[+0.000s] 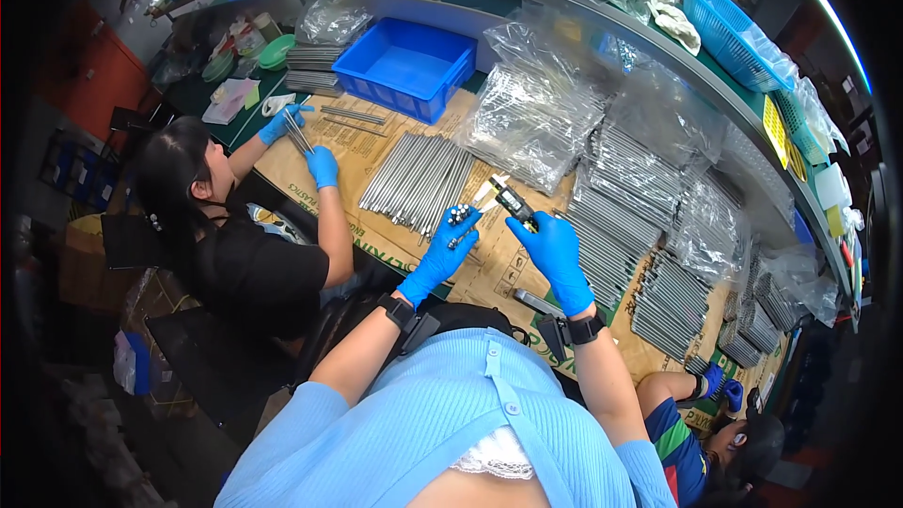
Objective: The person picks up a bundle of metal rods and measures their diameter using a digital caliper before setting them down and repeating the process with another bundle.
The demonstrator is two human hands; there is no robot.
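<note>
In blue gloves, both of my hands meet over the middle of the bench. My left hand (447,249) is closed round a bundle of metal rods (461,215), their ends showing above the fingers. A digital caliper (509,196) is gripped in my right hand (553,252); its jaws point left, close to the rod ends. Whether the jaws touch a rod I cannot tell. Just beyond my left hand lies a row of loose metal rods (417,181) on brown paper (290,162). More rods (602,226) lie in rows beside my right hand.
A blue bin (404,66) stands at the back, next to plastic-wrapped rods (536,113). A shelf edge (602,5) curves above the bench, carrying baskets (729,33). At left a co-worker (235,216) holds rods in blue gloves; another person (701,442) works at lower right.
</note>
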